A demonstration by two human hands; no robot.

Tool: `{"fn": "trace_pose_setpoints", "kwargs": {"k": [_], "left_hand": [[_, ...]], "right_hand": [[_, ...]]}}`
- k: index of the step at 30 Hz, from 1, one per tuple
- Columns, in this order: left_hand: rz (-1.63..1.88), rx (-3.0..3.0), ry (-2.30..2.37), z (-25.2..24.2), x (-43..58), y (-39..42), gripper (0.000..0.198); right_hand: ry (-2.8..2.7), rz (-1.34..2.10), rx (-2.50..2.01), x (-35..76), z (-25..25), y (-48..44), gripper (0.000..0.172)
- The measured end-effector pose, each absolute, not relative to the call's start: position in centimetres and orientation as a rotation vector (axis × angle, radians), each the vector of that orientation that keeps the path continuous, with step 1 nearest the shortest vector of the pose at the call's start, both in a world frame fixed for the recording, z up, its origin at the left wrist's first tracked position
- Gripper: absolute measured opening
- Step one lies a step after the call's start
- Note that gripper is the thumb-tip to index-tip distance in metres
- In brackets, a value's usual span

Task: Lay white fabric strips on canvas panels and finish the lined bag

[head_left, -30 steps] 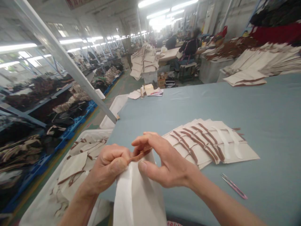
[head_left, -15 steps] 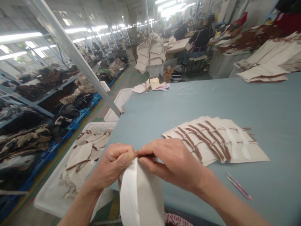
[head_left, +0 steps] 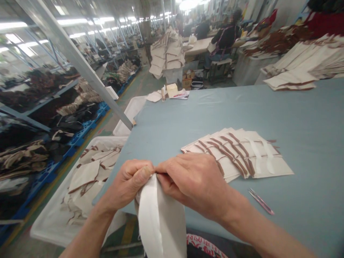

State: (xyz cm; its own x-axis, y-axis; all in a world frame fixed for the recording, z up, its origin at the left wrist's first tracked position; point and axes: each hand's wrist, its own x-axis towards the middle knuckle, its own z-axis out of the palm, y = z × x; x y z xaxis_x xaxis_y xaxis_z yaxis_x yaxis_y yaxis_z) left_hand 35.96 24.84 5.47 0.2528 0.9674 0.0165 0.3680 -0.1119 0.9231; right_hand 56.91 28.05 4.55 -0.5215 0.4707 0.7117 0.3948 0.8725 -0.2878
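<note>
My left hand (head_left: pixel 133 182) and my right hand (head_left: pixel 190 181) meet at the near edge of the table, fingers pinched on the top of a cream fabric piece (head_left: pixel 162 218). The cloth hangs below my hands, with a white strip along its left side and a seam down the middle. What lies exactly between the fingertips is mostly covered. Beyond my right hand, a fanned stack of cream fabric pieces (head_left: pixel 268 163) with brown trim rests on the table. Pink-handled thread snips (head_left: pixel 261 201) lie to the right of it, nearer to me.
The blue-grey table (head_left: pixel 215 111) spreads ahead. A white bin (head_left: pixel 40 229) of cream pieces stands at lower left, beside a slanting metal post (head_left: pixel 88 71). Small items, including a yellowish block (head_left: pixel 172 89), sit at the far edge. A person (head_left: pixel 224 39) sits beyond.
The view has shifted, so the table and its things sit slightly left and higher. My right fingers have closed in tighter on the cloth's top edge; both hands keep their hold.
</note>
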Motion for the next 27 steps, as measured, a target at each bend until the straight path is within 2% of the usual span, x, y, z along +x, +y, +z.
{"fn": "trace_pose_setpoints", "kwargs": {"k": [3,7,9,18,24,27], "left_hand": [[0.839,1.647,1.227,5.7,35.9,24.7,0.063],[0.763,1.735,1.248,6.6,36.2,24.8,0.037],[0.745,1.777,1.270,6.9,36.5,24.8,0.031],[0.685,1.782,1.308,7.4,37.4,24.3,0.027],[0.646,1.793,1.363,7.6,38.0,23.9,0.026],[0.646,1.710,1.340,7.3,37.9,23.7,0.027]], "right_hand": [[-2.176,0.085,-0.629,56.9,4.5,28.1,0.027],[-2.181,0.040,-0.650,56.9,4.6,28.1,0.028],[-2.178,0.031,-0.655,57.0,4.6,28.1,0.028],[-2.284,0.054,-0.658,57.3,5.0,27.9,0.028],[-2.496,0.500,-0.705,58.2,5.3,28.6,0.011],[-2.496,0.575,-0.714,58.4,5.2,28.5,0.009]]}}
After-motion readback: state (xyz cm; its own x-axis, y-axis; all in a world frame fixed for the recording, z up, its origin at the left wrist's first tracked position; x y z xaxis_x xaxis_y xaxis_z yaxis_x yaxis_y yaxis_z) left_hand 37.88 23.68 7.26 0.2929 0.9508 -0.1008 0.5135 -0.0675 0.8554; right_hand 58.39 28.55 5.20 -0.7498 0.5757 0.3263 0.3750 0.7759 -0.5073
